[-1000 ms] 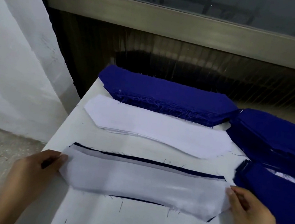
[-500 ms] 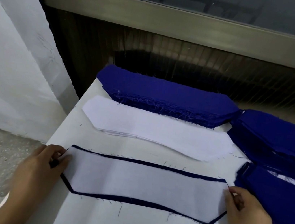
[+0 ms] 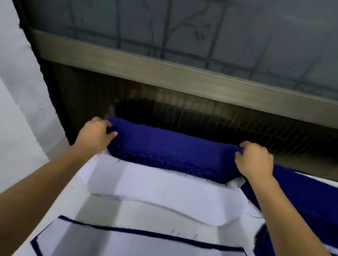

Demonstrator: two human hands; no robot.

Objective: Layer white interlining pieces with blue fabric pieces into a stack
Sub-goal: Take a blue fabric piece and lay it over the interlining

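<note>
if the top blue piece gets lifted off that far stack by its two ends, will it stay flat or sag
Likely sags in the middle: the top blue piece is long thin cloth, pinched only at its ends by the left hand and right hand. Probably light, yet its frayed edges may snag the blue stack below.

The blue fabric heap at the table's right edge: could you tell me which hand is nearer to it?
Right. The right hand grips the right end of the far blue stack, next to the blue fabric heap; the left hand grips its left end, farther away.
</note>
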